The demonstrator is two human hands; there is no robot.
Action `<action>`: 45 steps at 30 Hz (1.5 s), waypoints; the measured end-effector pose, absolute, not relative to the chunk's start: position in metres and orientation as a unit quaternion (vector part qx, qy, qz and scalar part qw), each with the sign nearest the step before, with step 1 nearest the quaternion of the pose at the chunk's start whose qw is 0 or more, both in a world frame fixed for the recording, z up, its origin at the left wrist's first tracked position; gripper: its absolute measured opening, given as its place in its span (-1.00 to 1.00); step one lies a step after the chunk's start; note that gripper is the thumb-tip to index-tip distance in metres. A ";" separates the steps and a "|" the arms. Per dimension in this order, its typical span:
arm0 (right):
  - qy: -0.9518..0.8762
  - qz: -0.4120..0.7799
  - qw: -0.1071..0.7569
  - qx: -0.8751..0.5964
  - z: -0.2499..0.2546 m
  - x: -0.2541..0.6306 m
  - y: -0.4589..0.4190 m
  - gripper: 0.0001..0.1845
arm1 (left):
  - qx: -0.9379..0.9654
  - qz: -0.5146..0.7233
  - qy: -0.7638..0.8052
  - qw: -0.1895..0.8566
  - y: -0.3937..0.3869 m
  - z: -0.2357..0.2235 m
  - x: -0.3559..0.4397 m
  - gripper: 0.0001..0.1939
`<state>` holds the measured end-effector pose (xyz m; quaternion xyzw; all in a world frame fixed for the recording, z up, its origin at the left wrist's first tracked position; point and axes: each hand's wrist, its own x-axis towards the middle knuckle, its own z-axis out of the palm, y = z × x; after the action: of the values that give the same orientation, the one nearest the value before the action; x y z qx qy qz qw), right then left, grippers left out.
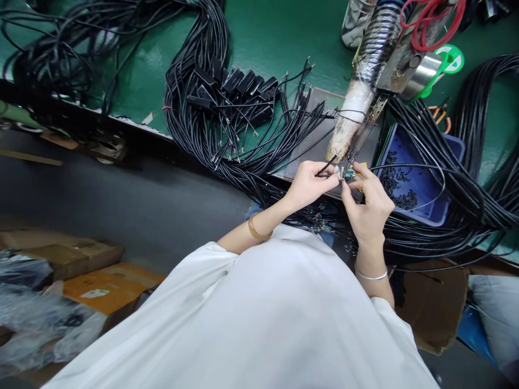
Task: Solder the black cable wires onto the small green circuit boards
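Observation:
My left hand (310, 183) pinches a thin black cable (327, 164) whose stripped end points up and right. Opposite it, my right hand (367, 202) has thumb and fingers closed around a small green circuit board (348, 173). The two hands nearly meet at the table's front edge, just under the tip of a wrapped white tube (343, 138). Beside that tube, a slim metal fixture (367, 127) points down at the board. Fine wires between my fingertips are too small to make out.
Bundled black cables (194, 129) with black connector housings (243, 84) lie to the left. A blue tray (440, 208) of small black parts sits on the right, near a solder spool (424, 75) and orange-handled pliers (440, 116). Cardboard boxes (109, 286) stand on the floor.

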<state>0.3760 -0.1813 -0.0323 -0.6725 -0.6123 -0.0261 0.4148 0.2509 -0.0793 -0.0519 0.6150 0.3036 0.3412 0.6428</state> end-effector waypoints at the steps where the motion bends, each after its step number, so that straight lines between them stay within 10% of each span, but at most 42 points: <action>1: -0.612 -0.020 0.413 -0.674 -0.033 0.376 -0.182 -0.92 | 0.620 0.335 0.313 0.637 -0.079 -0.052 0.250 -0.84; 31: -0.618 -0.020 0.387 -0.684 -0.034 0.378 -0.186 -0.96 | 0.671 0.281 0.334 0.600 -0.083 -0.045 0.245 -0.78; 45: -0.565 0.208 0.417 -0.681 0.022 0.388 -0.229 -0.88 | 0.378 0.148 0.136 0.904 -0.084 -0.038 0.221 -0.53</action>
<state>0.3880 -0.2288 0.0217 -0.6813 -0.5645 0.2081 0.4169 0.2212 -0.0837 -0.0379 0.3779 0.1362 0.1477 0.9038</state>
